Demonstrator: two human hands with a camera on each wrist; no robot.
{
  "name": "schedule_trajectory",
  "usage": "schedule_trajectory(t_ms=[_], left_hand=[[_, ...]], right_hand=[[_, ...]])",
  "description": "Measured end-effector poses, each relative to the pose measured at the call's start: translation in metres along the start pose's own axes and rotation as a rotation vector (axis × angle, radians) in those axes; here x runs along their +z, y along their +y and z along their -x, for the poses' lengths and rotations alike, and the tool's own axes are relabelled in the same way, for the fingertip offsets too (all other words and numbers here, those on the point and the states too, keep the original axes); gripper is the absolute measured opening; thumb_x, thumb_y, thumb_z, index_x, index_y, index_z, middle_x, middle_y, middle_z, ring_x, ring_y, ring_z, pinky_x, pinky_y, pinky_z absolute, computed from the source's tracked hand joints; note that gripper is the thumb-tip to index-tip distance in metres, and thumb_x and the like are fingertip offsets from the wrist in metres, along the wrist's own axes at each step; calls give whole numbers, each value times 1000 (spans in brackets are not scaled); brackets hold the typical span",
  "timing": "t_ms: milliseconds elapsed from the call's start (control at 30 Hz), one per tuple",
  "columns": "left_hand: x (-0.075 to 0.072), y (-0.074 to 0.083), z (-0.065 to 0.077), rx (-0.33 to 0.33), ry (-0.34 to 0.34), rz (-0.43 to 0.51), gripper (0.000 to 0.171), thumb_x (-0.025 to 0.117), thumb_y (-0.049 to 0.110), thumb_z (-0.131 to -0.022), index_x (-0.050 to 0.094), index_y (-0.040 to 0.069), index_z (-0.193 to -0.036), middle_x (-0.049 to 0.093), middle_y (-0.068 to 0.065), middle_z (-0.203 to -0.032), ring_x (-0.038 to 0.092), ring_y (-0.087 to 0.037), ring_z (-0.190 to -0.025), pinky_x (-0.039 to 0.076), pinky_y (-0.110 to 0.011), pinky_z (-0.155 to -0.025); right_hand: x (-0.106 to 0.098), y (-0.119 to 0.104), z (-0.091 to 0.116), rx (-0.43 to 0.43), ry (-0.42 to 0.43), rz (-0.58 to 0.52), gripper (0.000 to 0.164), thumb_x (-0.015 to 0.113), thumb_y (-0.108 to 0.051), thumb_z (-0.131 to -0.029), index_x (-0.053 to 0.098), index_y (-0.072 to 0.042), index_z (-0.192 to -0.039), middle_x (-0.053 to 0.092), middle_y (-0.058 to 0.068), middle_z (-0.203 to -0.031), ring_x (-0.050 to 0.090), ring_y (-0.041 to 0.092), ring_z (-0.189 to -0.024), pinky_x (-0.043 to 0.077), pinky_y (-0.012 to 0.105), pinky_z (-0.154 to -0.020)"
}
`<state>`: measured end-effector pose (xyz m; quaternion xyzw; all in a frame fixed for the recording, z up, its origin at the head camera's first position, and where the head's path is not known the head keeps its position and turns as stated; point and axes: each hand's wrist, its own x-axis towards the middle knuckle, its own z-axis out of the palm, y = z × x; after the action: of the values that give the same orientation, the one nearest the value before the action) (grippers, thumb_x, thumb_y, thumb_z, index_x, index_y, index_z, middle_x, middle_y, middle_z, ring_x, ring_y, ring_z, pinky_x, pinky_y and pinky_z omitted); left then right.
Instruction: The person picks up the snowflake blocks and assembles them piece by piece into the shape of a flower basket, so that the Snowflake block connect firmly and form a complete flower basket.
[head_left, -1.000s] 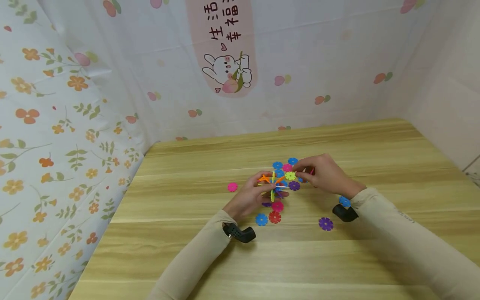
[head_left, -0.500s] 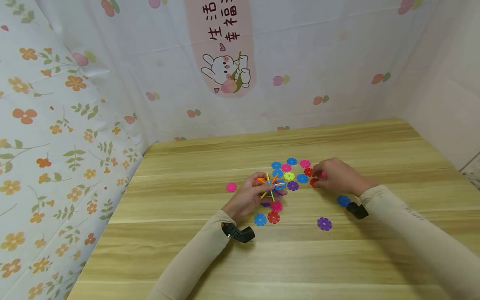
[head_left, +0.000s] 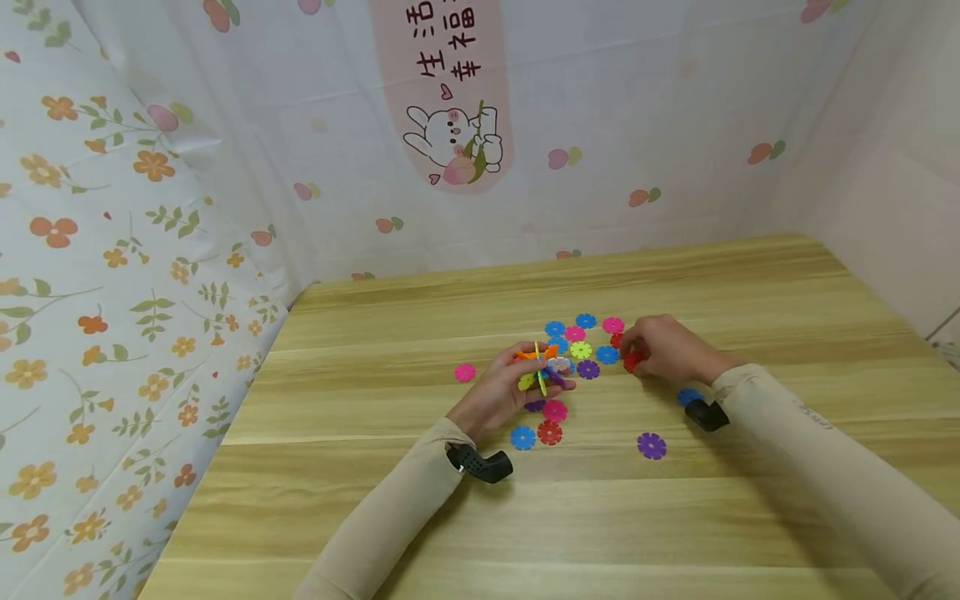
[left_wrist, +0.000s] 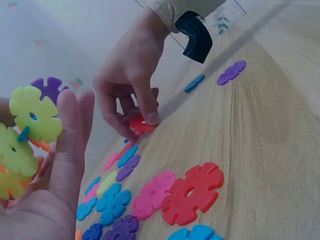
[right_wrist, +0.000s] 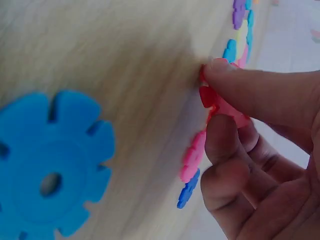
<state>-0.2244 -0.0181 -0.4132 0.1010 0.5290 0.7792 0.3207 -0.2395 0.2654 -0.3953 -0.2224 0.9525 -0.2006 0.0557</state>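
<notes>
My left hand (head_left: 491, 396) holds a built cluster of snowflake discs, slotted together in yellow, orange, purple and white. In the left wrist view, yellow-green discs (left_wrist: 35, 114) of this cluster stand at the left, joined by a small blue-green edge, with a purple disc (left_wrist: 49, 89) behind. To the right, my right hand (head_left: 675, 350) pinches a red snowflake disc (left_wrist: 141, 125) between thumb and fingers, low over the table. The right wrist view shows the thumb on the edge of the red disc (right_wrist: 206, 96), whose far side the fingers partly hide.
Loose snowflake discs lie between the hands, among them a yellow one (head_left: 581, 350) and a purple one (head_left: 588, 369). Nearer me are a red disc (head_left: 550, 432), a blue one (head_left: 522, 437) and a purple one (head_left: 652, 446). A pink disc (head_left: 465, 372) lies left.
My right hand has moved right from beside the yellow disc to the red discs and now pinches one. My left hand stays in place while the cluster in it has turned.
</notes>
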Motion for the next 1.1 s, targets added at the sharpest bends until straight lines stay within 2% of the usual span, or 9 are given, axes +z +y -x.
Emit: schedule_trajectory(t_ms=[100, 200, 300, 400, 500, 633, 767, 900, 1100], left_hand=[[0, 1, 0, 2, -24, 17, 23, 50, 12, -105, 49, 8, -128, 62, -9, -120, 74, -24, -101, 54, -41, -99], [1, 1, -1, 3, -57, 20, 13, 50, 11, -105, 52, 10, -118, 64, -7, -114, 75, -23, -100, 55, -39, -98], [1, 1, -1, -1, -63, 22, 4, 49, 11, -105, 53, 10, -107, 65, -6, -110, 75, -22, -100, 56, -38, -97], [3, 3, -2, -1, -46, 21, 7, 48, 12, -106, 52, 10, -101, 65, -5, -109, 74, -21, -99, 56, -37, -98], [4, 3, -3, 1, -33, 13, 9, 48, 12, -106, 51, 11, -97, 65, -5, -110, 74, -21, -100, 56, -37, -98], [4, 3, -3, 1, -17, 27, 13, 48, 12, -106, 45, 12, -93, 64, -7, -113, 74, -21, -99, 59, -32, -92], [3, 2, -4, -2, -5, 37, 15, 47, 12, -106, 41, 13, -92, 62, -7, -113, 74, -21, -98, 60, -28, -87], [4, 1, -5, -5, 10, 21, 14, 47, 12, -106, 41, 13, -93, 61, -6, -112, 74, -20, -98, 60, -30, -89], [5, 0, -5, -9, 24, -14, 4, 50, 13, -105, 46, 13, -103, 61, -6, -113, 74, -20, -99, 58, -34, -95]], right_hand=[[-2, -1, 0, -8, -11, -23, 11, 75, 0, -85, 76, -5, -94, 74, 7, -92, 62, 18, -81, 57, 39, -75], [-4, -5, 1, -3, 4, -87, 11, 71, -2, -89, 75, -3, -99, 74, 8, -93, 60, 16, -78, 54, 31, -70], [-5, -13, -1, 15, 29, -201, 18, 70, -3, -90, 70, 1, -108, 73, 10, -92, 60, 14, -72, 51, 25, -63], [-6, -22, -3, 39, 59, -356, 22, 71, -1, -90, 65, 2, -111, 72, 12, -88, 66, 17, -67, 55, 23, -59], [-7, -32, -3, 40, 80, -483, 19, 70, 0, -91, 63, 1, -108, 72, 15, -85, 71, 25, -67, 60, 26, -60], [-8, -42, -3, 21, 70, -582, 14, 64, 0, -95, 65, 1, -110, 72, 20, -86, 74, 31, -71, 63, 33, -66], [-6, -48, -3, 33, 66, -636, 19, 61, -2, -98, 67, 1, -116, 71, 20, -89, 74, 31, -74, 63, 40, -72], [-3, -53, -3, 48, 98, -692, 22, 65, -7, -97, 69, 0, -117, 71, 22, -89, 73, 32, -73, 63, 45, -74], [-2, -59, -2, 79, 132, -727, 19, 69, -10, -94, 71, 0, -110, 72, 16, -78, 73, 32, -67, 63, 43, -69]])
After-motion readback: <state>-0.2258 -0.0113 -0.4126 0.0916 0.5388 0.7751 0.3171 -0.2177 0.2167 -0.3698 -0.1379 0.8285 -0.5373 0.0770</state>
